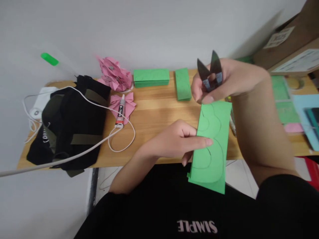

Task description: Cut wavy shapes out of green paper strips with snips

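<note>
My left hand (185, 141) pinches a folded green paper (211, 152), its thumb lying across the front. Curved pencil-like outlines run down the sheet, and its lower edge shows more than one layer. In my right hand (224, 81) is a pair of scissors (210, 74), with the dark blades apart and pointing up, away from the sheet. The right fingertips are at the paper's top edge; whether they grip it I cannot tell. The scissors' handles are hidden inside the hand.
Behind lie a stack of green folded paper (151, 78) and a smaller green piece (183, 84). To the left are pink paper flowers (116, 74), a glue tube (121, 113), a white cable (74, 154) and a black bag (74, 122). Cardboard boxes (291, 46) stand at the right.
</note>
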`<state>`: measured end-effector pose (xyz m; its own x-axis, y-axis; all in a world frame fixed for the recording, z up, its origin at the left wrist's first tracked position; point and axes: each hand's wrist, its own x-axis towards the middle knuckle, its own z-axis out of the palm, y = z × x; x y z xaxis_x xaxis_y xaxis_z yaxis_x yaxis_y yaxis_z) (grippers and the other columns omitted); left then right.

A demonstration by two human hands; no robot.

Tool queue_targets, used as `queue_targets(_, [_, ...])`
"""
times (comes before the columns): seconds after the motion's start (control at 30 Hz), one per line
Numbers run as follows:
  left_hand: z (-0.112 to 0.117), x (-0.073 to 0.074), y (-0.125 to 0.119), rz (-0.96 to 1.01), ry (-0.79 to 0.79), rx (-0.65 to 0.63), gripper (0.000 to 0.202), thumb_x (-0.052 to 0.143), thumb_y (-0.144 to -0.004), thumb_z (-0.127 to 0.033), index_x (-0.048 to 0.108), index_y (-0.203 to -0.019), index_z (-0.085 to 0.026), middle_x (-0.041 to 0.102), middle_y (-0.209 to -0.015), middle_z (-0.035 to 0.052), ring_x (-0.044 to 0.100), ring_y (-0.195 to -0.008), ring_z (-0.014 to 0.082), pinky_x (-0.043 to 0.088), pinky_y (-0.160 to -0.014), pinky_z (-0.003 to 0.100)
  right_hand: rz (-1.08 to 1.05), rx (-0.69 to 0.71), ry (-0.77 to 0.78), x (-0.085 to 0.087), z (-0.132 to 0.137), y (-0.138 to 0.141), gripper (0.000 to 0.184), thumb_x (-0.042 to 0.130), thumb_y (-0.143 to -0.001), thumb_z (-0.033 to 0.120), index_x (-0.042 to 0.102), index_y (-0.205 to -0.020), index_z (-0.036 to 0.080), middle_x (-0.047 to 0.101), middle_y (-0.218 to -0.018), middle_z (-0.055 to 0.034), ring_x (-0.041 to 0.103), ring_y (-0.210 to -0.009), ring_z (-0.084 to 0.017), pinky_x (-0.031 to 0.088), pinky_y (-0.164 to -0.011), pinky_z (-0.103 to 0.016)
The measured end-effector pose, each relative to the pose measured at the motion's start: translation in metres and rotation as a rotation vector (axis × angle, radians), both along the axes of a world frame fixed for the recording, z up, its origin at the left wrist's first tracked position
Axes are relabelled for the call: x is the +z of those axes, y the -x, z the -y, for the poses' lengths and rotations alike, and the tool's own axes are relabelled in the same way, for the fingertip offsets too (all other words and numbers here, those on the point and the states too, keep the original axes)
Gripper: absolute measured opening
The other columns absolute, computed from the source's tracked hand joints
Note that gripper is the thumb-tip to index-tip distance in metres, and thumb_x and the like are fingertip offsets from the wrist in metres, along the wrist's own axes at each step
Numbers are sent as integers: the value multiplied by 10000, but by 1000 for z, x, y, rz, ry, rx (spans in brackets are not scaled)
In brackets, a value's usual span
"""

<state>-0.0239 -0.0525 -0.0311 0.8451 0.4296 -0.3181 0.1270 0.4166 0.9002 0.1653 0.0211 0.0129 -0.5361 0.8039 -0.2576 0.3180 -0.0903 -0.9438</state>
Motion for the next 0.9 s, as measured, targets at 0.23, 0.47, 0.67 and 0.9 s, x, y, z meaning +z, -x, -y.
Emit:
queue_targets(0.23, [-1, 1, -4, -23, -49, 86, 424, 611, -904, -272, 590, -497, -154, 554, -414, -18, 521, -369, 52, 387, -393, 146, -138, -23, -28, -13, -4, 2, 317, 615, -693, -168, 651, -627, 140, 645, -510, 112, 538, -462, -9, 425, -443, -77])
queue_targets(0.47, [-5, 7, -12, -49, -99, 117, 473, 608, -904, -234, 556, -441, -154, 565, -410, -15, 520, -352, 42, 393, -397, 141, -221, -75, -18, -18, -4, 8, 405, 344, -751, -208, 513, -613, 132, 594, -468, 136, 543, -445, 6, 431, -520, -100])
queue_targets(0.67, [-7, 6, -16, -29, -47, 136, 457, 608, -910, -225, 579, -459, -153, 544, -378, -25, 516, -325, 47, 371, -381, 151, -281, -107, 40, -20, -2, 12, 436, 283, -746, -207, 500, -608, 145, 581, -458, 111, 509, -428, -16, 389, -466, -104])
queue_targets(0.9, [-11, 1, -16, -28, 6, 131, 479, 646, -899, -345, 568, -466, -156, 531, -354, -20, 510, -321, 52, 310, -365, 166, -287, -192, 143, -23, -3, 15, 440, 336, -789, -182, 522, -585, 161, 554, -463, 103, 483, -414, -30, 383, -435, -120])
